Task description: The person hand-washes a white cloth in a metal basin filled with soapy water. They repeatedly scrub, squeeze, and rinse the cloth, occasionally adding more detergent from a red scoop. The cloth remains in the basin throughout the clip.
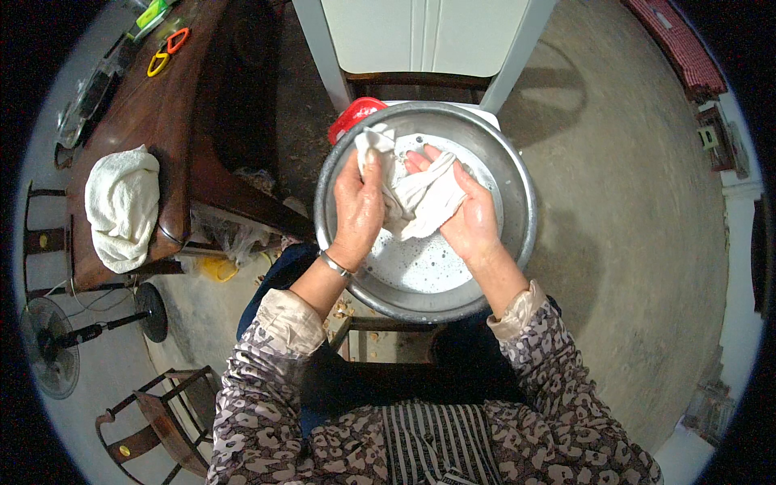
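Before me stands a round metal basin [515,242] holding sudsy water [418,264] with bubbles on its surface. Over the water I hold a wet white cloth [418,200], bunched and partly twisted. My left hand [359,206] grips one end between thumb and fingers, and a tip of the cloth sticks up above the thumb. The other end lies across the palm of my right hand [476,209], its thumb at the edge of the cloth and its fingertips showing behind it. A metal bangle circles my left wrist.
Behind the basin's left rim is a red plastic container [354,115]. The basin rests on a white-backed chair [424,36]. A folded white towel [123,209] and orange-and-yellow-handled scissors [168,51] lie on the wooden table [163,121]. A fan [51,345] and wooden chair [160,418] stand at left.
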Demonstrator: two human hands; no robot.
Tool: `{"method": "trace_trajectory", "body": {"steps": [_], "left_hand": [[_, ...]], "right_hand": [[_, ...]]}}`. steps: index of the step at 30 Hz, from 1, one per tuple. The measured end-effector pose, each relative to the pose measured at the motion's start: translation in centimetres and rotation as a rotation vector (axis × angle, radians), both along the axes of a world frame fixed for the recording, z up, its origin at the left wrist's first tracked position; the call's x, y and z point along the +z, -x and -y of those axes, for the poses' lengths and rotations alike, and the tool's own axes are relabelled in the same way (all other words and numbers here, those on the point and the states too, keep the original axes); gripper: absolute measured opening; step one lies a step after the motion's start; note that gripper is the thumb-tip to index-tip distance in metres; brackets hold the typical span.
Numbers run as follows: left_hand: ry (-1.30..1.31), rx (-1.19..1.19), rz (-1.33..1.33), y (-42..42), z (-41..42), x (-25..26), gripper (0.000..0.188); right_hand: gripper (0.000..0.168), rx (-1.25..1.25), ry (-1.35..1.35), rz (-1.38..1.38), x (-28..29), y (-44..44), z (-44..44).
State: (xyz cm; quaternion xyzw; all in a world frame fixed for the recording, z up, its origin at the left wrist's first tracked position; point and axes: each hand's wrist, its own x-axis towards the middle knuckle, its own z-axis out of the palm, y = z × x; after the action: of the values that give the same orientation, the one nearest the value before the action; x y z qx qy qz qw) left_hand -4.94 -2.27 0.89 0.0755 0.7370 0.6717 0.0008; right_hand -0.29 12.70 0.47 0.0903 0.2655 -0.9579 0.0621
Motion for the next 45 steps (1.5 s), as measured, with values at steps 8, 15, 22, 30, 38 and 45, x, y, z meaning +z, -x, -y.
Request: {"method": "trace_trajectory", "body": {"steps": [8,15,22,30,38,45], "left_hand": [[0.639,-0.424,-0.383,-2.9,-1.5,1.4,0.054],[0.168,-0.172,-0.104,-1.5,-0.3,-0.1,0.065],[-0.294,-0.222,0.649,-2.3,-0.3,-0.3,0.054],[0.399,-0.342,-0.740,-5.8,-1.3,1.2,0.025],[0.469,-0.047,-0.575,-1.7,-1.3,-1.2,0.013],[0.480,-0.196,-0.648,-4.4,-1.7,-0.1,0.011]], "right_hand": [[0.053,0.045,-0.288,0.101,-1.2,-0.8,0.7],[0.061,-0.120,-0.047,0.002,-0.4,0.8,-0.2],[0.043,-0.209,0.160,0.148,-1.1,1.1,-1.1],[0.026,-0.110,-0.011,0.334,0.4,0.5,-0.7],[0.035,-0.169,0.061,0.369,-0.2,-0.6,2.6],[0.030,-0.206,-0.069,0.405,0.6,-2.4,3.7]]}}
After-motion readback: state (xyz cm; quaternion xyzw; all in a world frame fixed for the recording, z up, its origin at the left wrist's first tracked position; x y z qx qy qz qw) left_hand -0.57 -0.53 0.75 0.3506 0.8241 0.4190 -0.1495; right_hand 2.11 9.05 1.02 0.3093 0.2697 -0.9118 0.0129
